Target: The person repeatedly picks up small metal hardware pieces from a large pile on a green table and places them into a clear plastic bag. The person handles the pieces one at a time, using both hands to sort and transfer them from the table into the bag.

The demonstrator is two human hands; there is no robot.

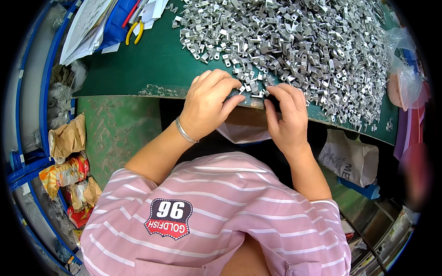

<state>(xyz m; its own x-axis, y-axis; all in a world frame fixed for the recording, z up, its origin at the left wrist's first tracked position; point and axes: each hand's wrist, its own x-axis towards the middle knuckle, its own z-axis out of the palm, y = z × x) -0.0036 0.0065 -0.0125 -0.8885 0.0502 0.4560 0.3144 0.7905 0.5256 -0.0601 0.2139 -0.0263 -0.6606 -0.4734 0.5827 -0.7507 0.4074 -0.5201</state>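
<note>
Small silvery metal brackets lie in a big heap over the green worktop. At the table's near edge, a few loose brackets sit between my two hands. My left hand is curled, its thumb and forefinger bent around a bracket at the fingertips. Opposite it, my right hand has its thumb and forefinger drawn together at the edge of the same little group. Dark coverings show on its fingertips, and what lies between them is too small to make out. Below the edge, between my wrists, hangs a pale open bag.
Yellow-handled pliers, a blue tray and papers occupy the table's far left. Blue shelving with bags stands at left. A printed sack hangs under the right side, near a pink container and clear plastic.
</note>
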